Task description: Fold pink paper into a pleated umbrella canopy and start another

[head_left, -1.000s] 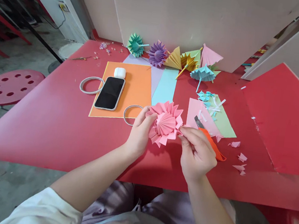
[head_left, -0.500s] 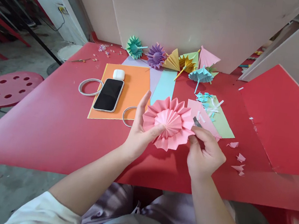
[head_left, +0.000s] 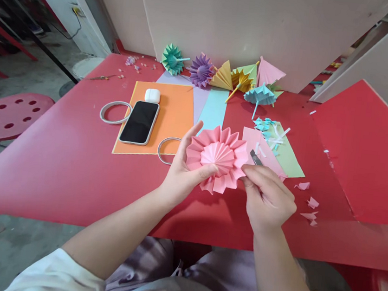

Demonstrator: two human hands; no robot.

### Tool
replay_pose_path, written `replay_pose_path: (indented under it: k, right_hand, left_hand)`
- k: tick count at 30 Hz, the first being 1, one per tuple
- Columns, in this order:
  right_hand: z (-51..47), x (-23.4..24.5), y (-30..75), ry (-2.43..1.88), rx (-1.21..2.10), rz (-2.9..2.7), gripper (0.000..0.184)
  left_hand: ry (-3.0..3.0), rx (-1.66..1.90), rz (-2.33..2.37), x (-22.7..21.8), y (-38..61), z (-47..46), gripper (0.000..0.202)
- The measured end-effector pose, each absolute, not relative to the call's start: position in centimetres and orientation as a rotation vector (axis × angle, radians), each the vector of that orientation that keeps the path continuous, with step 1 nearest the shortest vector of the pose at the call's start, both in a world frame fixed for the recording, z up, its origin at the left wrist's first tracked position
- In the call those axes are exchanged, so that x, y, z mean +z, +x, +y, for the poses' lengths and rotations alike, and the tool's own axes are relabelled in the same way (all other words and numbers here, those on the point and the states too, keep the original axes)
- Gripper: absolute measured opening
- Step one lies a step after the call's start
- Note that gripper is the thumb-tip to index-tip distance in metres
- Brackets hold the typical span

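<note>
A round pink pleated paper umbrella top (head_left: 216, 159), with a smaller pleated disc at its centre, is held above the table's front part. My left hand (head_left: 185, 172) grips it from the left, thumb on the centre disc and the other fingers mostly behind it. At the right rim, my right hand (head_left: 268, 198) pinches a pleat between thumb and index finger. Just behind the right hand, the grey tip of a blade or scissors (head_left: 255, 157) shows over pink paper (head_left: 262, 146); whether the hand touches it I cannot tell.
Finished paper umbrellas (head_left: 261, 96) line the wall. A phone (head_left: 139, 122), a white earphone case (head_left: 152, 95) and orange paper (head_left: 173, 110) lie left of centre, near rolls of tape (head_left: 115, 112). Pink scraps (head_left: 312, 203) lie right; a red board (head_left: 364, 155) stands beyond.
The right hand has shifted slightly to the right, its pinch moving along the pink rim. The left hand still holds the umbrella top, which has turned a little. The view has shifted slightly.
</note>
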State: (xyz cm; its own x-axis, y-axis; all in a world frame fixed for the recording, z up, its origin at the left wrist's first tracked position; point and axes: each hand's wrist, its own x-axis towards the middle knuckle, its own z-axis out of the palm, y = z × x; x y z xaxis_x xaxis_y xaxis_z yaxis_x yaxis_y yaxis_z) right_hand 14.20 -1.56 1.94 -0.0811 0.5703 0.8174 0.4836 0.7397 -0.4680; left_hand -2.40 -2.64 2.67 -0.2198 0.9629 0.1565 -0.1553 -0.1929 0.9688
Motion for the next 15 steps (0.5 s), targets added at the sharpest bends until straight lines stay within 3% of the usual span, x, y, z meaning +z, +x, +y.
replay_pose_path:
  k: [15]
  right_hand:
    - [-1.82, 2.70, 13.99, -0.839, -0.020, -1.859, 0.030]
  left_hand:
    - [1.002, 1.490, 0.978, 2.91, -2.01, -2.63, 0.064]
